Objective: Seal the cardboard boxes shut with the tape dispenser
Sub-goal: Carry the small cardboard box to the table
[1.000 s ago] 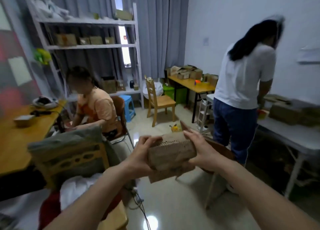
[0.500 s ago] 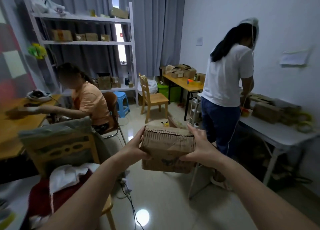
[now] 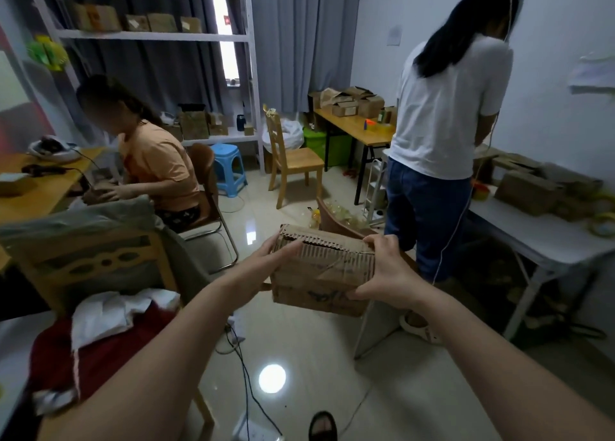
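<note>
We grip the cardboard box (image 3: pixel 321 274) between left hand (image 3: pixel 276 257) and right hand (image 3: pixel 389 274), fingers curled round its ends, and should keep its flaps pressed flat for taping.

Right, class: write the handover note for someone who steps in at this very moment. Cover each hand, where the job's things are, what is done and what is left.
Left hand: grips the left end of the cardboard box, thumb on top.
Right hand: grips the right end, fingers curled over the top edge.
The box is held in the air above the floor, flaps folded down. No fresh tape can be made out on its top seam.
More boxes lie on the white table to the right, beside tape rolls. No tape dispenser can be made out for certain.
Done: box picked up.
Left: set it down, tape it, then the others.
</note>
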`<state>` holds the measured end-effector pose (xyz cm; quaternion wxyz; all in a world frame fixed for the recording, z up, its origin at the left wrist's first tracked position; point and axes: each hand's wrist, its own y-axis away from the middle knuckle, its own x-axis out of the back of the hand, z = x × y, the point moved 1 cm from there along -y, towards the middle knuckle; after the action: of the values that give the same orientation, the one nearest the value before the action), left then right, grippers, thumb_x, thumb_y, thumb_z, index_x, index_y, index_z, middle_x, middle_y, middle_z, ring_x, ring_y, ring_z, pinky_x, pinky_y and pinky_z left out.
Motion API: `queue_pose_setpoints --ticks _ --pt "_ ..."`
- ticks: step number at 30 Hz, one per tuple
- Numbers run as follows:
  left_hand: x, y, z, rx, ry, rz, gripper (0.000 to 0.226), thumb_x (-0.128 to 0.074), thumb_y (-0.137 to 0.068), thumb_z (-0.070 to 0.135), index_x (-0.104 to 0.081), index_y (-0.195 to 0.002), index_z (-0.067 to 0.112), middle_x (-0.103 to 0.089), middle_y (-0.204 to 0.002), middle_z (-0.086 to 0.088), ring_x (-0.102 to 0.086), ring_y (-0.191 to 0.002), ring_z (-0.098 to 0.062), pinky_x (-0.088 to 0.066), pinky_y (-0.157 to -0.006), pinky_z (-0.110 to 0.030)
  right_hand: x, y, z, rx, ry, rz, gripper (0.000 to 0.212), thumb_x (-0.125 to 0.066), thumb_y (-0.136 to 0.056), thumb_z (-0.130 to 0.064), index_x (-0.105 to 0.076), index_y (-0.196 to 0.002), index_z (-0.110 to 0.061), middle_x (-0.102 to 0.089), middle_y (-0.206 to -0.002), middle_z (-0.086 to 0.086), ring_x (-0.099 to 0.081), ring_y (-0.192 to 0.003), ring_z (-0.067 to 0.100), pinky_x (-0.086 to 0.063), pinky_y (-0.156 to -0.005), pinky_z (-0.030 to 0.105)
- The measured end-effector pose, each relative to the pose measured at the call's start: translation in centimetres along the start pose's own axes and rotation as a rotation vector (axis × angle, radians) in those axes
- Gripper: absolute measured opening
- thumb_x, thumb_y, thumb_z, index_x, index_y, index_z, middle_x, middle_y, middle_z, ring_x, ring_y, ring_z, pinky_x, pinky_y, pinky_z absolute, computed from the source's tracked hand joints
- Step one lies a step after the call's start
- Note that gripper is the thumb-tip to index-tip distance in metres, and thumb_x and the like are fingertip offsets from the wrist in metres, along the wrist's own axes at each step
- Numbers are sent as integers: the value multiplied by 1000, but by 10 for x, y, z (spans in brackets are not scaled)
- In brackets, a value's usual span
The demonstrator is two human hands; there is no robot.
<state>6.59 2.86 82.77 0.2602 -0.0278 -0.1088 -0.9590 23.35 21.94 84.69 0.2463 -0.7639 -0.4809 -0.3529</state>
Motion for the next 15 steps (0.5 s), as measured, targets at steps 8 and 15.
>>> queue_pose_setpoints --ticks 8,15 --pt "52 -140 -7 188 196 158 67 -51 -73 78 -39 -126 39 -47 -127 -4 -43 -125 -38 -33 -101 -64 6 -154 28 62 -96 -71 94 -87 -62 -24 -25 -132 -22 -39 -124 -1 -44 -116 15 -49 -97 33" --pt "124 -263 22 221 286 379 46 -56 -86 57 -50 -126 35 -59 -125 -8 -55 -113 -33 -45 -97 -56 12 -328 48 107 -329 -220 106 -86 -63 -13 -17 -142 -28 -33 -135 1 -37 -129 20 -44 -104 40"
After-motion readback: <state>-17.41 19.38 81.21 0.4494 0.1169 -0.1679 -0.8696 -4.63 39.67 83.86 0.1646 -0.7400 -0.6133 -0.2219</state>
